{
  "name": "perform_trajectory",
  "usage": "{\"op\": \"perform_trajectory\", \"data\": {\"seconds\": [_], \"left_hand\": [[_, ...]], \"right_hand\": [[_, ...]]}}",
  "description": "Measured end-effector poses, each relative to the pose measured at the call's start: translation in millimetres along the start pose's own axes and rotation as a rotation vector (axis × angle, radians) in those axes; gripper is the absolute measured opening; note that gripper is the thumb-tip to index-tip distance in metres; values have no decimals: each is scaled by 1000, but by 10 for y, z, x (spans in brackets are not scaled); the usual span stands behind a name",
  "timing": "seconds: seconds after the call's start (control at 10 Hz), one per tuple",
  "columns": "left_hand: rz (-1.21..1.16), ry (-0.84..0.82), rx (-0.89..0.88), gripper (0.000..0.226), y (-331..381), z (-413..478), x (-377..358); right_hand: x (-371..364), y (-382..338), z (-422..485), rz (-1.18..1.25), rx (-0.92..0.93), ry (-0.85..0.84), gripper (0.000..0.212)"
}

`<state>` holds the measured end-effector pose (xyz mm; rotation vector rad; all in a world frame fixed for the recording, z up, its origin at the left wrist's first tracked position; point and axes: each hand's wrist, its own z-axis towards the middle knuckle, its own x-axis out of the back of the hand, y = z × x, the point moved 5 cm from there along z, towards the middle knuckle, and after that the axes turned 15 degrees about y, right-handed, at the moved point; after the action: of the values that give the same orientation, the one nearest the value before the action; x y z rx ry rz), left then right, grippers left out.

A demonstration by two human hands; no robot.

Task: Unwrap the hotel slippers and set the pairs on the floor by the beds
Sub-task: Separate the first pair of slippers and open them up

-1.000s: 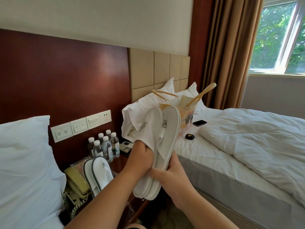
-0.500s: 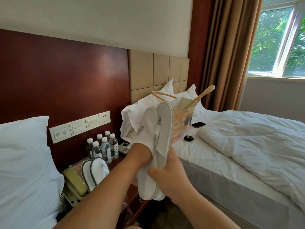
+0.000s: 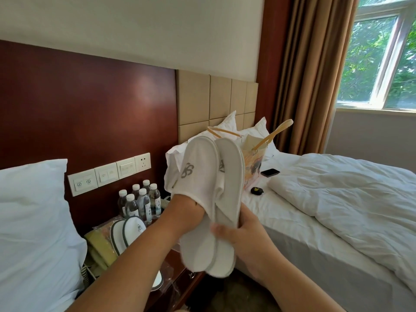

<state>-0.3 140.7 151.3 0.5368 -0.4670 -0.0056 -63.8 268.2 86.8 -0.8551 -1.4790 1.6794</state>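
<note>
I hold a pair of white hotel slippers (image 3: 210,199) upright in front of me, toes up, one against the other. My left hand (image 3: 186,212) is pushed inside the toe cap of the left slipper, so its fingers are hidden. My right hand (image 3: 238,235) grips the second slipper from the right side near the heel. A second pair of white slippers with dark trim (image 3: 126,233) lies in clear wrap on the nightstand (image 3: 180,273) below.
Several water bottles (image 3: 140,202) and a yellowish telephone (image 3: 99,248) crowd the nightstand. On the right bed (image 3: 337,210) sit a paper bag (image 3: 254,158), a phone (image 3: 269,172) and a small black case (image 3: 257,190). A pillow (image 3: 33,221) is at left.
My left hand has slid deeper into the slipper's toe cap, and the pair has tilted more upright. My right hand has shifted its grip slightly along the second slipper.
</note>
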Motion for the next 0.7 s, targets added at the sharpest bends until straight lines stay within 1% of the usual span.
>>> {"op": "perform_trajectory", "data": {"seconds": [0.1,0.2,0.3,0.4,0.5,0.6,0.7], "left_hand": [[171,-281,499,37,-309,-62,28],[189,-422,488,23,-446,-111,-103],[213,-411,509,35,-505,-138,-168],[159,-332,580,45,-554,-195,-221],[95,-381,520,47,-519,-313,-309],[135,-484,361,6,-417,-338,-315],[5,-521,285,29,-339,-371,-275]], "right_hand": [[130,73,59,160,-76,131,25],[236,122,123,80,-58,263,13],[264,160,130,-11,-55,388,19],[248,206,118,-74,-41,452,31],[221,227,118,-108,-9,482,32],[212,227,131,-152,29,497,32],[240,209,151,-166,58,478,31]]}}
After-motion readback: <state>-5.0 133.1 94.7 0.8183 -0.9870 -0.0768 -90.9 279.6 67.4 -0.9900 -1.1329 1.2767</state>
